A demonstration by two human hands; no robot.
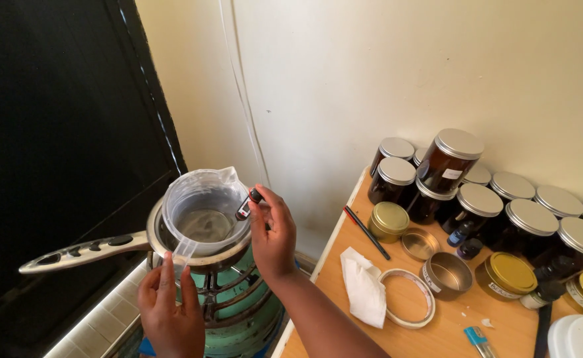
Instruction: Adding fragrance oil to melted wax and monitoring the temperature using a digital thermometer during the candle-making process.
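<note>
Your right hand (273,229) pinches a small dark thermometer (248,203) between fingertips, its tip dipped over the rim of the clear plastic jug (202,199) at centre-left of the frame. Your left hand (169,311), at the lower left, closes around the jug's handle. The jug sits inside a metal saucepan (162,242) whose long handle points to the left edge, on a green stove (238,305). To the right, the wooden table (451,331) carries amber jars (447,162), gold tins (389,221), a tape roll (407,298) and a white cloth (363,286).
</note>
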